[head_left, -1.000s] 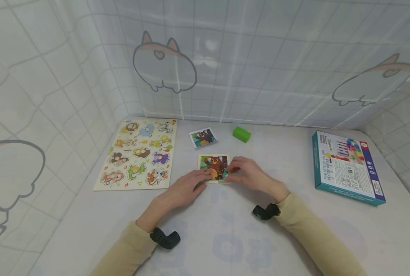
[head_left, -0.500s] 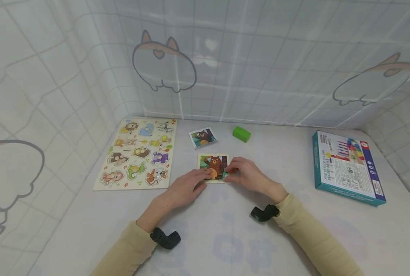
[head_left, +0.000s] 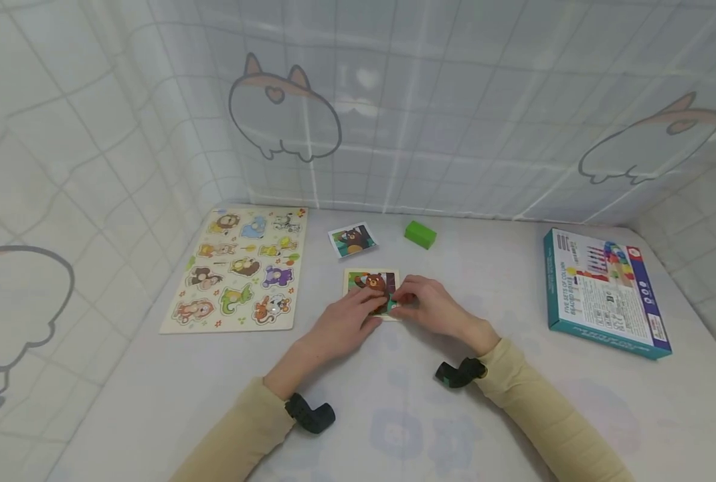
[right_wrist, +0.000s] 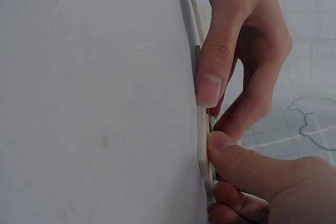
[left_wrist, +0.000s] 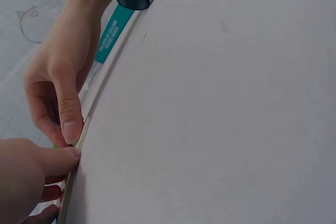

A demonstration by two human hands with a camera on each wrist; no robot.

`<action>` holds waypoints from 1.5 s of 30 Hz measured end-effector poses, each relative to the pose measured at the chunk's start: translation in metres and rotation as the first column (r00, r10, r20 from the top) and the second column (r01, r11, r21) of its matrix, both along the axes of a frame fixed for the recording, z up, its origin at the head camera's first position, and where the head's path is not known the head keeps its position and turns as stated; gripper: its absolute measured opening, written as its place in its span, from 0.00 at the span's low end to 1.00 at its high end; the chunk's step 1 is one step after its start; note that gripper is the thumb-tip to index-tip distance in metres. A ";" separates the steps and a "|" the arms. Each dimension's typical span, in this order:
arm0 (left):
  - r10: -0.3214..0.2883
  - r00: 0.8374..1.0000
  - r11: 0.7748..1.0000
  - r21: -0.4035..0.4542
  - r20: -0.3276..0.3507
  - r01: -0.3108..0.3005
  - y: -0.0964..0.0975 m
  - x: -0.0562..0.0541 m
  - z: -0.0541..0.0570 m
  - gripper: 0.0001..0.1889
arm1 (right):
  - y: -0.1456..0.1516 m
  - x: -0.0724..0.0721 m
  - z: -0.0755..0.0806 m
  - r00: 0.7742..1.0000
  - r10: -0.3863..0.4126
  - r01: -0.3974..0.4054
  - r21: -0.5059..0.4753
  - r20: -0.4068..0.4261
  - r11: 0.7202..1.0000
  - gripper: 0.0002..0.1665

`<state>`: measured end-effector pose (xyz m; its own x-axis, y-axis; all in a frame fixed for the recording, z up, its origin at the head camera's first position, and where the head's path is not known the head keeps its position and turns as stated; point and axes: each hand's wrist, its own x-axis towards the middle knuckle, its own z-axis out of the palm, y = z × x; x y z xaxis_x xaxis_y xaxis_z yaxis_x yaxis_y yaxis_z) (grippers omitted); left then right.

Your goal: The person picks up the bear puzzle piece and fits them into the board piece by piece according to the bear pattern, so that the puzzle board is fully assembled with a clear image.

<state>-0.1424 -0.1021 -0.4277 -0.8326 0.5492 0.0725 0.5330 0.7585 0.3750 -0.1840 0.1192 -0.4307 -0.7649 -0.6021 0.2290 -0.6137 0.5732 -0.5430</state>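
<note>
A small square wooden bear puzzle [head_left: 374, 280] lies flat on the white-covered table, seen in the head view. My left hand [head_left: 344, 323] rests on it from the left, fingers extended over its lower middle and covering part of the bear. In the left wrist view its thumb [left_wrist: 60, 160] lies against the puzzle's near edge. My right hand [head_left: 433, 308] pinches a teal puzzle piece [head_left: 392, 304] at the lower right corner between thumb and curled fingers. The right wrist view has that thumb [right_wrist: 226, 148] against the piece's edge. Most of the piece is hidden.
Behind the puzzle lie a bear picture card [head_left: 353, 240] and a green block [head_left: 421, 234]. An animal peg board [head_left: 252, 271] lies to the left. A teal-edged bead-toy box [head_left: 607, 291] lies to the right. A patterned curtain [head_left: 442, 120] stands behind.
My left hand has slid right and a little up across the puzzle, covering more of the bear. The right hand stays at the lower right corner, almost unmoved.
</note>
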 end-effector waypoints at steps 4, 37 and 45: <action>0.006 1.000 1.000 0.010 0.027 -0.007 0.001 0.001 0.000 0.22 | -0.001 0.000 0.000 1.000 0.000 0.000 -0.009 -0.010 1.000 0.11; 0.014 0.997 0.998 0.053 0.082 -0.019 -0.009 0.005 -0.004 0.22 | -0.005 0.006 -0.002 0.997 0.054 -0.052 -0.036 0.049 0.998 0.08; -0.021 0.995 0.995 0.101 0.099 0.011 -0.011 0.004 -0.006 0.17 | -0.002 0.011 0.001 0.999 0.049 -0.049 -0.008 -0.004 0.999 0.09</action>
<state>-0.1382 -0.1133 -0.4336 -0.8294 0.5569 0.0453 0.5012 0.7058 0.5006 -0.1728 0.1174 -0.4295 -0.7335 -0.6373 0.2363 -0.6430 0.5380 -0.5451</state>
